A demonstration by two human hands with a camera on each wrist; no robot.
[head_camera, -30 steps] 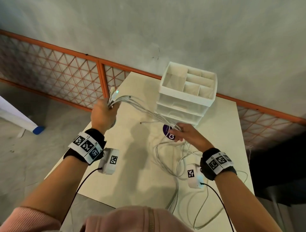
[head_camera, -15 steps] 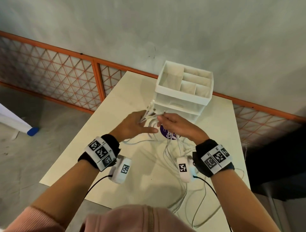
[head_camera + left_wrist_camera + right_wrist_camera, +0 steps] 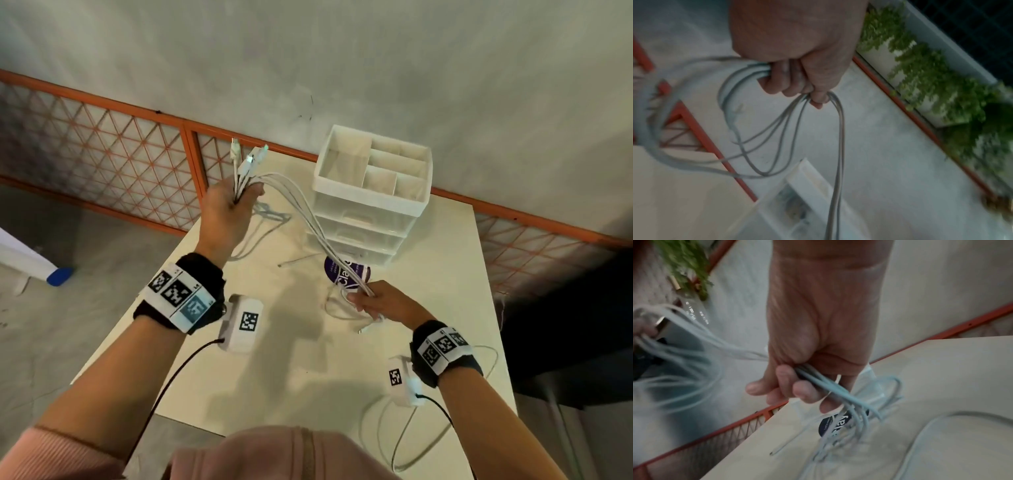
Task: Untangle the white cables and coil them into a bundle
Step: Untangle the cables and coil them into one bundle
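Several white cables (image 3: 301, 209) stretch in a sagging line between my two hands above the cream table (image 3: 274, 377). My left hand (image 3: 227, 209) is raised at the table's far left corner and grips the cables (image 3: 793, 123) near their plug ends (image 3: 251, 159), which stick up past my fist; loops hang below my fingers. My right hand (image 3: 376, 303) is lower, near the table's middle, with its fingers curled round the same strands (image 3: 830, 386). Loose cable trails from it onto the table and over the front right edge.
A white drawer organizer (image 3: 370, 195) with open top compartments stands at the back of the table, close behind the stretched cables. A round purple sticker (image 3: 346, 272) lies in front of it. An orange mesh fence (image 3: 102, 164) runs behind the table.
My hands were together in front of the organizer half a second ago. The left hand has since swung up and left with the plug ends, and the right has dropped back toward me, drawing the cables out.
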